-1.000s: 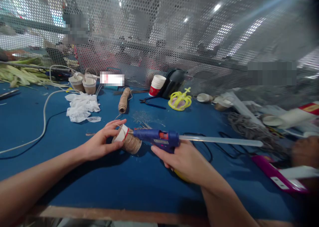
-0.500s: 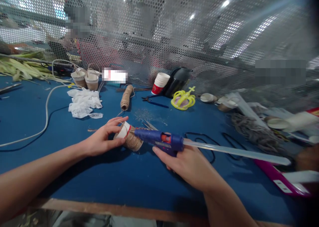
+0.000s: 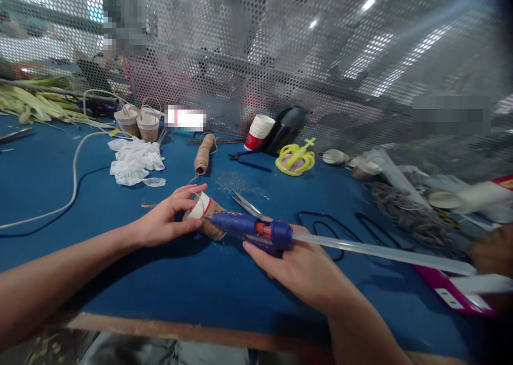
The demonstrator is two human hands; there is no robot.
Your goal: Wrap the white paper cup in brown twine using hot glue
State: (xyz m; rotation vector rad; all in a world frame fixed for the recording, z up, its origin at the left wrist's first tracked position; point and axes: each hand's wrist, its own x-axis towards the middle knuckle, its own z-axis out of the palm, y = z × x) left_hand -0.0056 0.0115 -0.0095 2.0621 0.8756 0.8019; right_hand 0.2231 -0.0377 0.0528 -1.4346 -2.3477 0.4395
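Observation:
A paper cup (image 3: pixel 199 207), partly wrapped in brown twine, lies tilted on the blue table, and my left hand (image 3: pixel 166 219) is closed around its white end. My right hand (image 3: pixel 298 263) grips a blue hot glue gun (image 3: pixel 244 227), whose nozzle points left at the border between the twine and the bare cup. I cannot tell whether the nozzle touches it. From the gun's back a long clear glue stick (image 3: pixel 372 253) sticks out to the right. Behind the cup lies a twine roll (image 3: pixel 204 154), and the scissors (image 3: pixel 246 203) are partly hidden behind the gun.
White gloves (image 3: pixel 136 162) and two twine-wrapped cups (image 3: pixel 148 125) are at the left. Stacked paper cups (image 3: pixel 259 132), pliers (image 3: pixel 250 162) and a yellow crown (image 3: pixel 295 159) stand or lie farther back. A purple power strip (image 3: pixel 452 293) and grey cord (image 3: pixel 412 210) are at the right.
The glue gun's nozzle has shifted slightly left and down along the cup, covering more of the twine. More of the scissors shows. My left hand has kept its hold.

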